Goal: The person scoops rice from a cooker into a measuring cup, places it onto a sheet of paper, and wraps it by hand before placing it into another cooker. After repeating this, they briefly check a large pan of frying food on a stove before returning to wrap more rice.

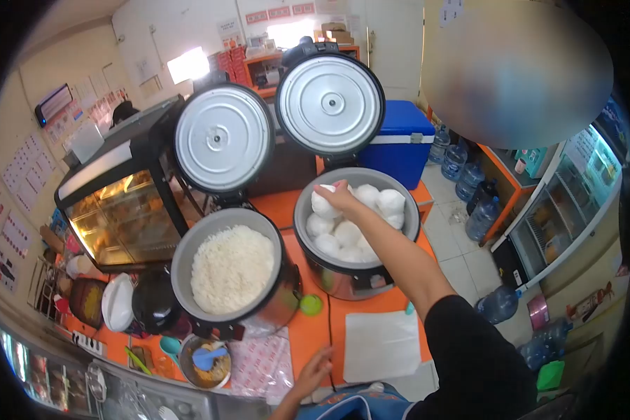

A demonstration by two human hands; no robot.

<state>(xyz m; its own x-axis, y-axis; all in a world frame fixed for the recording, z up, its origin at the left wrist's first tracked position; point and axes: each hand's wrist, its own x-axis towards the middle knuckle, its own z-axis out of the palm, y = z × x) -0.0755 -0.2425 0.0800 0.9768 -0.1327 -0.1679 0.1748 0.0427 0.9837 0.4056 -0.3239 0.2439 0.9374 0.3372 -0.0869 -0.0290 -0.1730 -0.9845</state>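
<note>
My right hand (338,197) reaches into the right rice cooker (353,276), its fingers closed on a round white wrapped bundle (323,204). Several similar white bundles (390,201) fill that cooker's grey pot. To the left, a second rice cooker (278,280) stands open, full of loose white rice (232,269). My left hand (315,371) hovers low at the counter's front edge, fingers loosely apart and holding nothing. Close to it on the right lies a stack of white paper sheets (382,348). Patterned wrapping sheets (260,364) lie on its other side.
Both cooker lids (224,138) stand raised. A lit food warmer (115,220) is at the left, a blue cooler box (397,143) behind. On the orange counter (308,332) sit a green round object (311,304) and a bowl with a blue scoop (208,357). Water bottles (481,220) line the floor.
</note>
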